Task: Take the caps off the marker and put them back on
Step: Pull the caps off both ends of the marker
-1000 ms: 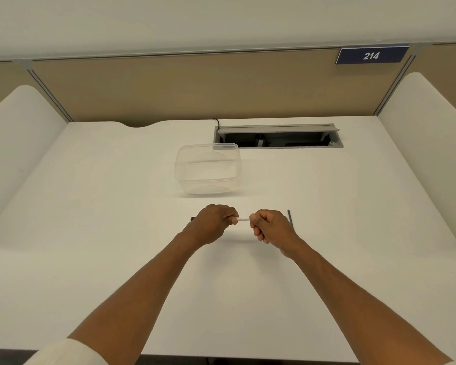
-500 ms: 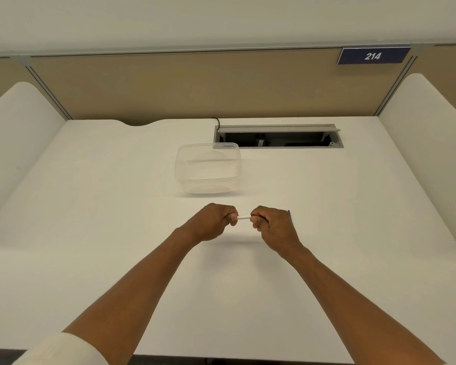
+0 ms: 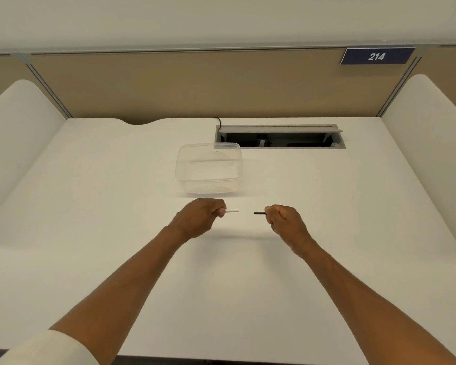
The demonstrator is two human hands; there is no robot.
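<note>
left hand (image 3: 199,219): fingers clenched on marker (image 3: 232,211) | right hand (image 3: 284,222): fingers clenched on cap (image 3: 259,213)

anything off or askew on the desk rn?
Nothing stands out. The clear plastic container sits upright and empty; the left hand holds the white marker, the right hand a dark cap.

Left hand (image 3: 199,218) closed around a white marker (image 3: 232,211), tip pointing right. Right hand (image 3: 284,219) closed on a dark cap (image 3: 259,213), held apart from the marker, gap between them. Both above a white desk (image 3: 90,206). Clear plastic tub (image 3: 209,168) just beyond the hands.
</note>
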